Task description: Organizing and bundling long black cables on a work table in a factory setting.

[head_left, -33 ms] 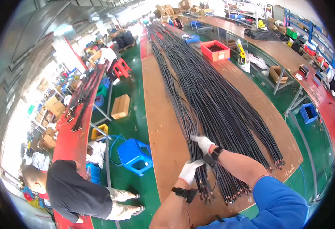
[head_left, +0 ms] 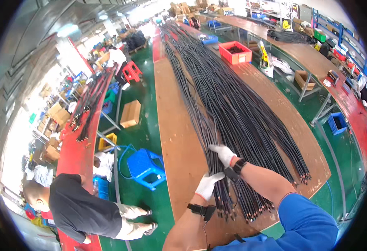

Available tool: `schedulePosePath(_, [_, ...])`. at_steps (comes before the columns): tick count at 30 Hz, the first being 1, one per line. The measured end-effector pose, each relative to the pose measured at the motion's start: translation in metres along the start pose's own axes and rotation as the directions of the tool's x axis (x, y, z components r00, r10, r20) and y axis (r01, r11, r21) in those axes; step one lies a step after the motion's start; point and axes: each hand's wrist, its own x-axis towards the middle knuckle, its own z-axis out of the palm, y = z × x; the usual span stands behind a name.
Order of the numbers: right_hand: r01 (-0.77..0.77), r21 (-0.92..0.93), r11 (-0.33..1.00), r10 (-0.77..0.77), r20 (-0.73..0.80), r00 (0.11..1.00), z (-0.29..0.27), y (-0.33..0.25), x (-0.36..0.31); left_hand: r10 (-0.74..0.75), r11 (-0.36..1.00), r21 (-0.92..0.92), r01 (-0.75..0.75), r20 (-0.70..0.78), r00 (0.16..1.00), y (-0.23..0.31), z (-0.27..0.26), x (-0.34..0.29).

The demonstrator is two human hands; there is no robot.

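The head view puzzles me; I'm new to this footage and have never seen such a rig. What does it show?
No machine here: just a person's left hand and right hand, in white gloves. The camera sits on the head, looking down; its fisheye lens bends straight edges. Black cables lie along a brown table, with a red box farther off. Both hands are at the narrower left bundle, the left nearer the cable ends. How firmly they grip is hard to see.

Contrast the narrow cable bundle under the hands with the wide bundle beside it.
The narrow bundle has far fewer cables than the wide bundle. The left hand and right hand touch the narrow bundle; the right forearm crosses the wide bundle. Both bundles are black, lying along the table.
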Motion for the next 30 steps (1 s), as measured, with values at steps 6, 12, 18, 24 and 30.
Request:
schedulePosePath(6, [-0.055, -0.206, 0.977, 0.021, -0.163, 0.986, -0.051, 0.101, -0.041, -0.178, 0.979, 0.071, 0.194, -0.180, 0.967, -0.137, -0.039, 0.022])
schedulePosePath(12, [-0.251, -0.421, 0.872, 0.173, -0.214, 0.961, -0.106, 0.179, -0.046, -0.393, 0.913, 0.047, 0.405, -0.159, 0.906, -0.181, -0.042, 0.002])
schedulePosePath(18, [-0.231, -0.592, 0.772, 0.264, -0.032, 0.964, -0.134, 0.177, -0.049, -0.456, 0.876, -0.214, 0.433, -0.072, 0.887, -0.183, -0.051, -0.018])
schedulePosePath(24, [-0.428, -0.122, 0.896, 0.433, 0.022, 0.901, -0.062, 0.148, -0.067, -0.094, 0.925, 0.307, 0.226, -0.390, 0.916, -0.159, -0.071, -0.040])
schedulePosePath(30, [-0.441, -0.117, 0.890, 0.450, 0.064, 0.891, -0.118, 0.224, -0.022, -0.152, 0.885, 0.381, 0.270, -0.312, 0.938, -0.179, -0.083, -0.016])
